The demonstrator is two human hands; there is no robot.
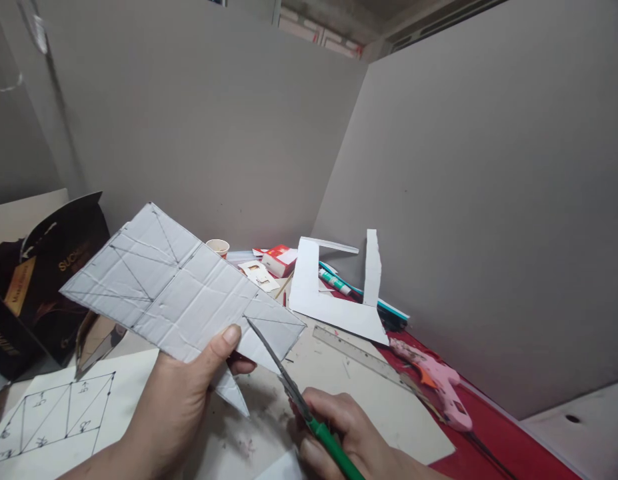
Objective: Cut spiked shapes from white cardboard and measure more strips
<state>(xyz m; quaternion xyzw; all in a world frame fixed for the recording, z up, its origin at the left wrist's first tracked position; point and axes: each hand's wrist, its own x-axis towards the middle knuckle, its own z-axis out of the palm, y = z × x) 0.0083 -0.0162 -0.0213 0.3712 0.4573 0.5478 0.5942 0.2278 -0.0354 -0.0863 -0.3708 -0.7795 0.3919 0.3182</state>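
My left hand point(193, 377) grips a white cardboard piece point(209, 280) by its lower edge, thumb on top. Pencil or pen lines form triangles across it, and a pointed flap hangs below my fingers. Closed around the green handle of a pair of scissors point(316, 427) is my right hand point(343, 423). One blade lies over the right part of the cardboard, its tip at a drawn line near my left thumb. The other blade is mostly hidden, so how far the scissors are spread I cannot tell.
A paper with a drawn diagram point(83, 407) lies at the left, before a black box point(63, 267). Behind stand a paper cup point(217, 247) and a red box point(279, 260). Cut white board point(333, 310), a ruler point(356, 350) and a pink glue gun point(441, 383) lie at right.
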